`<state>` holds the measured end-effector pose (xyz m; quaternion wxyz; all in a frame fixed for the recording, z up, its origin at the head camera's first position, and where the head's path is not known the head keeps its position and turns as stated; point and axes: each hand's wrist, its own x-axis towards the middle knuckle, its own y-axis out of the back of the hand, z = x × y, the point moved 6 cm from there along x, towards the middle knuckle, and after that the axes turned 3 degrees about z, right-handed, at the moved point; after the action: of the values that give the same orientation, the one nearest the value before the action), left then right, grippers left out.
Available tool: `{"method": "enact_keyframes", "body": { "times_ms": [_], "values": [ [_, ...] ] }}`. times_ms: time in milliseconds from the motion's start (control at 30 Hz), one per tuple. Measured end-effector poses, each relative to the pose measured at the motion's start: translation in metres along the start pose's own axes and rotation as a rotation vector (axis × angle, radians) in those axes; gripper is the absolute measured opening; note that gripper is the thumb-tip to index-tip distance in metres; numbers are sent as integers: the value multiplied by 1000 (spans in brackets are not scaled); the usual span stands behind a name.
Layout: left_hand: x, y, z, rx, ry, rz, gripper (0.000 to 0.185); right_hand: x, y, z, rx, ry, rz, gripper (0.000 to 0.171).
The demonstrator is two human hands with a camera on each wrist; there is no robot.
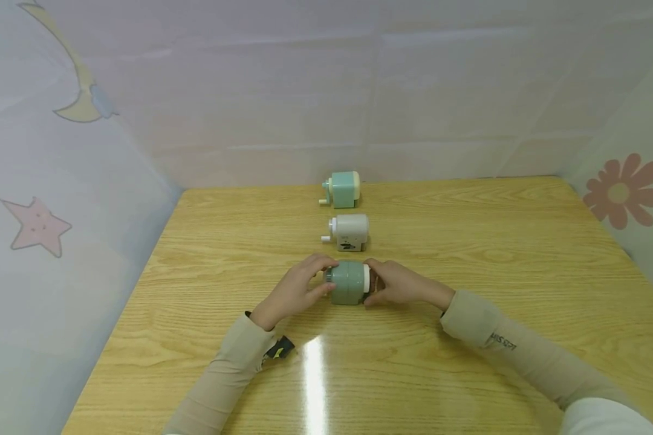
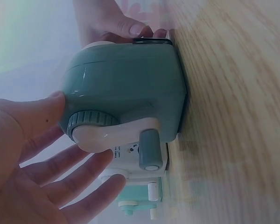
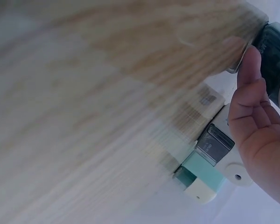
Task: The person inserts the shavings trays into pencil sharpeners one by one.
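Observation:
A dark green pencil sharpener (image 1: pixel 348 283) stands on the table between both hands, its pale crank (image 2: pixel 116 133) with a green knob facing the left. My left hand (image 1: pixel 296 290) holds its crank end, the thumb (image 2: pixel 49 109) against the green body and the other fingers spread on the far side, behind the crank. At the opposite end, my right hand (image 1: pixel 394 283) grips the sharpener by its white rim, thumb on the near side and fingers on the far side. The palm side of that grip is hidden in the head view.
Behind it stand a grey-white pencil sharpener (image 1: pixel 352 228) and, farther back, a turquoise one (image 1: pixel 344 190), in a row with cranks to the left. The wood-grain table (image 1: pixel 495 241) meets pale patterned walls. A small black device (image 1: pixel 280 347) hangs at my left wrist.

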<state>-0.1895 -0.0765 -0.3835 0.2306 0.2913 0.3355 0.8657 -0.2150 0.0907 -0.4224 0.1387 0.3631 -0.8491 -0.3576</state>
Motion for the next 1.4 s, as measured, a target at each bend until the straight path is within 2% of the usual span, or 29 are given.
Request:
{"method": "enact_keyframes", "body": {
  "times_ms": [300, 900, 1300, 1400],
  "values": [
    [-1, 0, 1, 3, 13, -1, 36, 2, -2, -1, 32, -16, -10, 58],
    [1, -1, 4, 23, -3, 23, 36, 3, 1, -3, 60, -16, -12, 57],
    [3, -2, 5, 38, -5, 11, 38, 1, 3, 1, 84, -24, -26, 58],
    [3, -2, 3, 66, 24, -9, 43, -3, 10, 3, 87, -44, -23, 61]
  ]
}}
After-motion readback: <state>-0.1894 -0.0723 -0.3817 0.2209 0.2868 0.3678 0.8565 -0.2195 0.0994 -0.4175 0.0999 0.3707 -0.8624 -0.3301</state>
